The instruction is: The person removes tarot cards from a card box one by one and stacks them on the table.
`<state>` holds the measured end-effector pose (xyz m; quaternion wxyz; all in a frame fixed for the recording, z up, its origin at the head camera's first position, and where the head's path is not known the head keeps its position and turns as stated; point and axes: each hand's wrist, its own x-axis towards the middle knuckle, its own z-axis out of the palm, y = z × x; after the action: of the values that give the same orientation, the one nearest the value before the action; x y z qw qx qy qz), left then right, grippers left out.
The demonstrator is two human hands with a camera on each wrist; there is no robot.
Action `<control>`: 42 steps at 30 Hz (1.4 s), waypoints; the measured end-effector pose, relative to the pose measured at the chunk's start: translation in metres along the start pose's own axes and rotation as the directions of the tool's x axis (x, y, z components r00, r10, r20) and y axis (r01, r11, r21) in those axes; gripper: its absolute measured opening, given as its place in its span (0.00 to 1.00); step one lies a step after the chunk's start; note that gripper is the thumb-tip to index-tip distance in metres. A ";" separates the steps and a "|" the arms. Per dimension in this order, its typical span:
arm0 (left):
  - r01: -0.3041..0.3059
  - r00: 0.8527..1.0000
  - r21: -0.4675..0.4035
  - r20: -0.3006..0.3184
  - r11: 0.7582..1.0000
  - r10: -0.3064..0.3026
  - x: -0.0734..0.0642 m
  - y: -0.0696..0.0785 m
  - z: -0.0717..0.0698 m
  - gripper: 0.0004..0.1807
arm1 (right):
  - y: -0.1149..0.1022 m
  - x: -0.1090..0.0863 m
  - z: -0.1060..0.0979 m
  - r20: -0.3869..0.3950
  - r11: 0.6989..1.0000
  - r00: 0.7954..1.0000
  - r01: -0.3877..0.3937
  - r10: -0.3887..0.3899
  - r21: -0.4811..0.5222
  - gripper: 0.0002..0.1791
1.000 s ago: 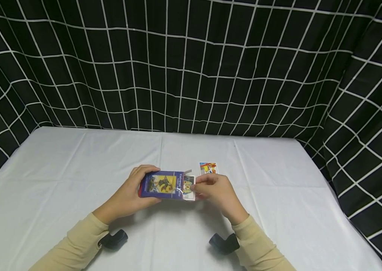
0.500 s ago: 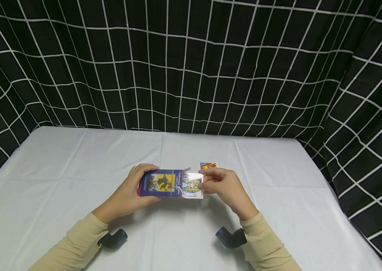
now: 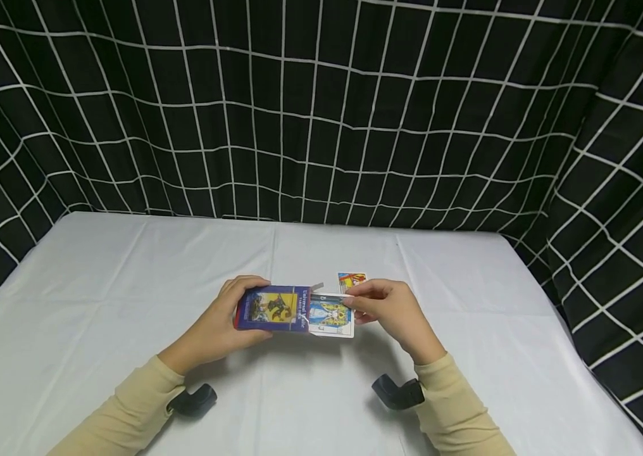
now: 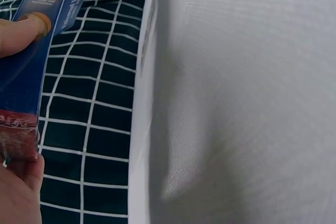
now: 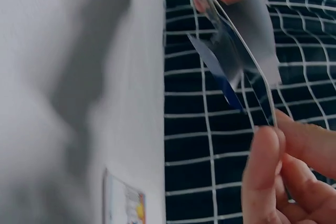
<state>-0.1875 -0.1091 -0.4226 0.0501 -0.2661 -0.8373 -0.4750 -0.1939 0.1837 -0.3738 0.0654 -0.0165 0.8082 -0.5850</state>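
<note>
My left hand (image 3: pixel 223 326) grips a blue tarot card box (image 3: pixel 272 308) by its left end, thumb along the near edge and fingers over the far edge. The box is held above the table with its mouth to the right. From that mouth a tarot card (image 3: pixel 330 316) sticks out, a blue-robed figure on its face. My right hand (image 3: pixel 392 310) pinches the card's right end between thumb and fingers; the right wrist view shows its thin edge (image 5: pixel 258 66) in the pinch. Behind the right hand another tarot card (image 3: pixel 351 280) lies face up, partly hidden by the fingers.
A white cloth (image 3: pixel 145 278) covers the table. Black curtains with a white grid (image 3: pixel 293 114) hang behind and at both sides. Dark curved wrist mounts (image 3: pixel 193 401) jut from both sleeves, close over the cloth. An opened box flap (image 3: pixel 317 287) stands up at the mouth.
My right hand has moved right, drawing a card farther out of the box, and more of its picture shows. The left hand and the box have stayed nearly still.
</note>
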 end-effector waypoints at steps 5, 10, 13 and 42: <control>0.001 1.000 0.003 -0.002 1.000 -0.001 0.000 0.000 0.000 0.42 | 0.000 0.000 -0.012 0.024 0.999 1.000 -0.008 0.010 -0.052 0.15; 0.012 1.000 0.001 -0.002 1.000 -0.012 0.000 0.002 -0.002 0.42 | -0.003 0.000 -0.021 0.039 0.997 0.999 0.002 0.001 -0.081 0.16; 0.010 1.000 0.005 -0.003 1.000 -0.010 0.000 0.001 -0.003 0.42 | -0.004 0.000 -0.025 0.046 0.995 0.999 0.012 -0.008 -0.095 0.16; 0.023 1.000 -0.010 -0.010 1.000 -0.023 0.000 0.003 -0.003 0.43 | -0.005 -0.002 -0.051 0.095 0.993 0.995 -0.006 0.017 -0.115 0.17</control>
<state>-0.1868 -0.1100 -0.4189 0.0477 -0.2541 -0.8377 -0.4810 -0.1989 0.2305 -0.3533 0.1065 -0.0437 0.8364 -0.5359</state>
